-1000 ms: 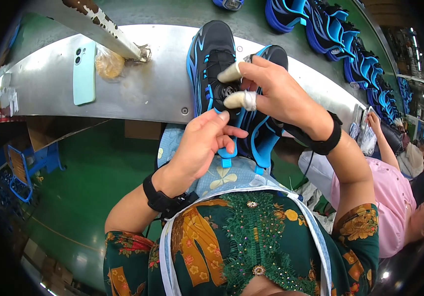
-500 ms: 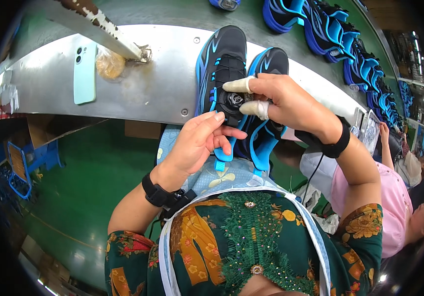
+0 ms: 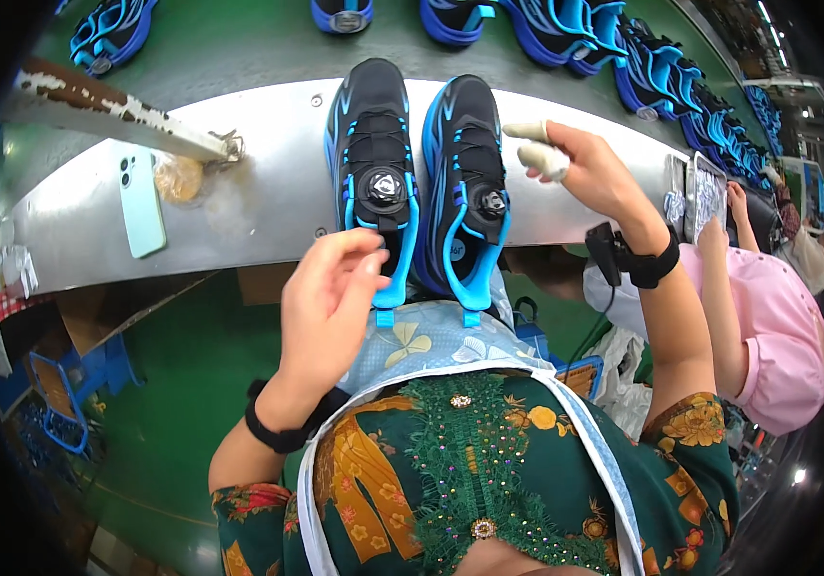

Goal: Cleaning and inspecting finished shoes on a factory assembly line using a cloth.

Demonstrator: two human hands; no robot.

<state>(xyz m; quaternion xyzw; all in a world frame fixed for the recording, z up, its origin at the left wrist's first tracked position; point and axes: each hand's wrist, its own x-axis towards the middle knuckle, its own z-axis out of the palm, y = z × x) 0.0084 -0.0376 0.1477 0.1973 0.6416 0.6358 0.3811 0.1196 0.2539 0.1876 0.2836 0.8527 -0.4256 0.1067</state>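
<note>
Two black-and-blue sneakers stand side by side, toes pointing away from me, at the bench's near edge. A round dial sits at the top of the laces on both the left sneaker point(image 3: 373, 125) and the right sneaker point(image 3: 466, 144). My left hand point(image 3: 323, 298) is at the left sneaker's collar, fingers loosely bent and thumb apart. Its fingertips are near the tongue; whether they touch it is hard to see. Off to the right of the right sneaker, my right hand point(image 3: 589, 168) hovers with nothing in it. Pale finger covers wrap its thumb and forefinger, which are apart.
On the metal bench point(image 3: 268, 192) lie a mint-green phone point(image 3: 142, 206) and a clear bag with something yellowish point(image 3: 179, 179). A chipped metal post point(image 3: 133, 115) slants above them. More sneakers point(image 3: 565, 34) line the dark surface beyond. At right, a person in pink point(image 3: 748, 317) works beside a metal tray point(image 3: 706, 197).
My right hand has left the left sneaker's dial and moved right. The sneakers have shifted left in view and now stand apart. My left hand has moved left and lower.
</note>
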